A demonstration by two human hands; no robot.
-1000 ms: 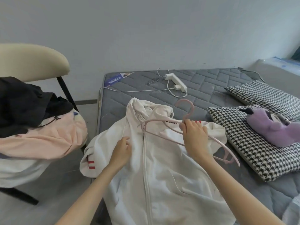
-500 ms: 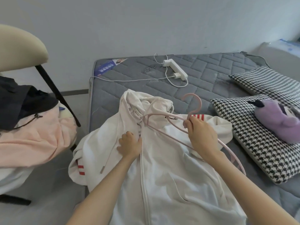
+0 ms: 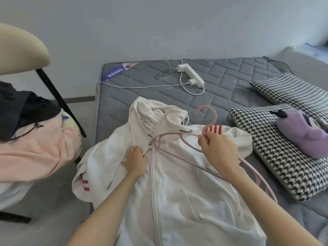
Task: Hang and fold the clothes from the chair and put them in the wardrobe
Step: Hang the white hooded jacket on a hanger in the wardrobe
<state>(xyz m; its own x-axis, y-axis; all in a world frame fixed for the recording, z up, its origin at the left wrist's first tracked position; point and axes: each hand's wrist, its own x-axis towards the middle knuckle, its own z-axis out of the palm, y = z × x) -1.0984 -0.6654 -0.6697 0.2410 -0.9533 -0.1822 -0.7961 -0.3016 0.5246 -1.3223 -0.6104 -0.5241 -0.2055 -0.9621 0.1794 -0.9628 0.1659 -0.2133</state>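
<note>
Lying on the bed: a white zip-front hooded sweatshirt [image 3: 177, 183] is spreading front-up across the near corner of the grey quilted mattress [image 3: 221, 86], hood toward the wall, its zip running down the middle and one red-striped sleeve hanging over the mattress edge.
Right hand: the right hand [image 3: 220, 151] is pinching the neck of a pale pink plastic clothes hanger [image 3: 179, 137] just under its hook, thumb and fingers closed tight around it.
Hanger: it is resting tilted over the sweatshirt's chest, its left tip touching the top of the zip near the collar, its right arm trailing out past the wrist toward the mattress.
Left hand: the left hand [image 3: 135, 160] is pressing on the fabric just left of the zip, fingers curled together and gripping a fold of the white cloth.
Chair: a cream-backed chair with black legs [image 3: 23, 50] is standing to the left of the bed, carrying a heap of clothes, a black garment [image 3: 23, 110] lying on top of a pale pink one [image 3: 35, 151].
Far side of the mattress: a white power strip [image 3: 192, 73] with a plugged-in charger and looping white cables is sitting near the wall.
Right side: two black-and-white houndstooth pillows [image 3: 266, 148] are lying there, a purple plush toy [image 3: 301, 132] resting on the nearer one.
</note>
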